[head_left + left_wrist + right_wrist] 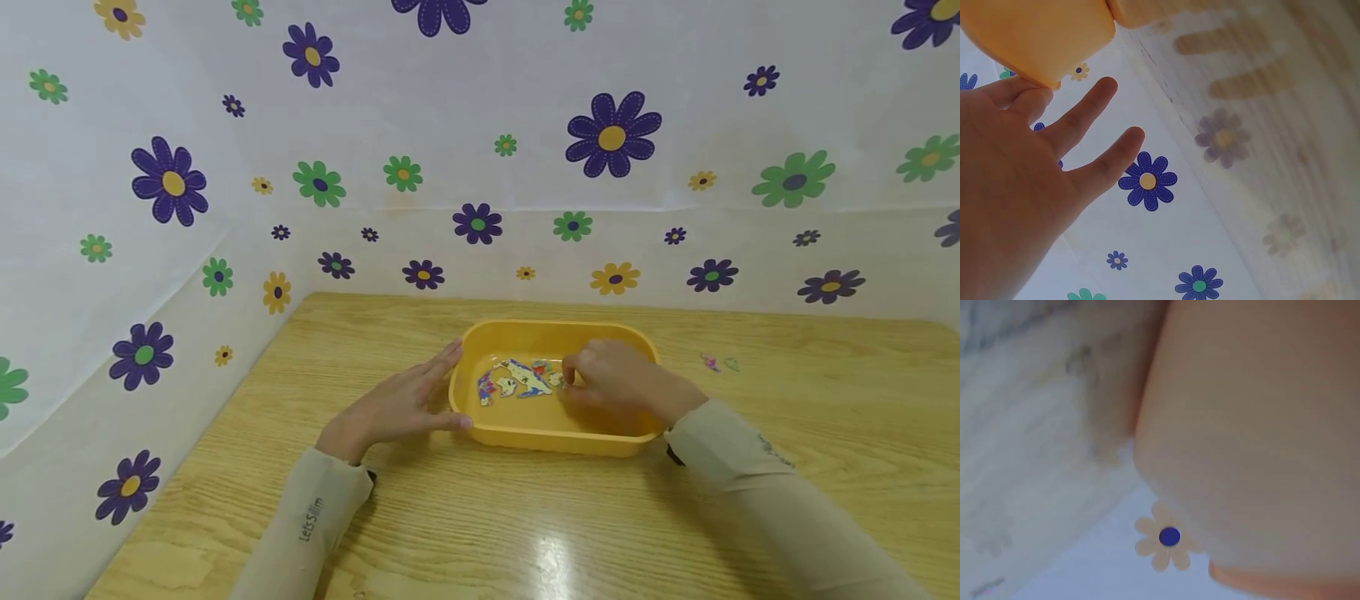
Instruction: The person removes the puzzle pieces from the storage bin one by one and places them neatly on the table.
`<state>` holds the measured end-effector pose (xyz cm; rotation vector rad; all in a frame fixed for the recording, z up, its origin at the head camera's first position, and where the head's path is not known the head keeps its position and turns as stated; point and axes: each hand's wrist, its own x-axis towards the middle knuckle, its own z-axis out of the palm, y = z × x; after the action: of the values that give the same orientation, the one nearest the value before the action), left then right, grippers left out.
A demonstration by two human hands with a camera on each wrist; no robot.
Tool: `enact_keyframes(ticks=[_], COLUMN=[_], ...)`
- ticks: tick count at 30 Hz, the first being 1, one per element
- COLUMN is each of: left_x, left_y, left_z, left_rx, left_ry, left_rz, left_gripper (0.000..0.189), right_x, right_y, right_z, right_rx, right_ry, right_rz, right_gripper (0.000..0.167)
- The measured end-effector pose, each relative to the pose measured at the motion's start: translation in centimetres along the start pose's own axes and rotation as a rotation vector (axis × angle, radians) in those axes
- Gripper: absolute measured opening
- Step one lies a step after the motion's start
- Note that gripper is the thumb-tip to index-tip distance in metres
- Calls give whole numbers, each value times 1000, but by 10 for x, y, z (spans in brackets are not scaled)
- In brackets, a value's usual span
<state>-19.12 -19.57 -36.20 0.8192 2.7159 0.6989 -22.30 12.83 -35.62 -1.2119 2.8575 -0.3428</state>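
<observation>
Dipping into the yellow tray [555,440], the right hand [611,375] curls its fingers beside flat, colourful pieces [527,377] lying in the tray's left half; whether it pinches one, I can't tell. The left hand [401,404], fingers spread, touches the tray's left edge. Two small scraps, pink [710,362] and green, lie on the table [450,517] past its right edge.

A yellow tub [555,442] sits on the wooden desk [450,517], flat patterned pieces [527,377] lying inside it. The left hand [393,408] touches the tub's left end; the right hand [618,377], fingers [570,367] bent, reaches in close beside the pieces. A pink scrap [709,362] and a green scrap [732,364] lie right of the tub; a flowered white sheet [465,108] stands behind
</observation>
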Motion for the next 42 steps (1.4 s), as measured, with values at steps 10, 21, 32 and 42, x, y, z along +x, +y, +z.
enact_keyframes(ticks=[10, 21, 32, 42], left_x=[1, 2, 1, 1], left_y=[0, -1, 0, 0], left_z=[0, 1, 0, 0], left_rx=[12, 2, 6, -7], left_ry=[1, 5, -3, 2], left_rz=[-3, 9, -11, -15], left_gripper=[107, 106, 106, 107], right_x=[-9, -22, -43, -63], right_y=[14, 28, 48, 64], right_z=[-22, -41, -60, -71], right_rx=[-42, -49, -50, -53], right_ry=[51, 121, 144, 129], right_rz=[9, 31, 114, 200], right_gripper=[7, 8, 10, 12])
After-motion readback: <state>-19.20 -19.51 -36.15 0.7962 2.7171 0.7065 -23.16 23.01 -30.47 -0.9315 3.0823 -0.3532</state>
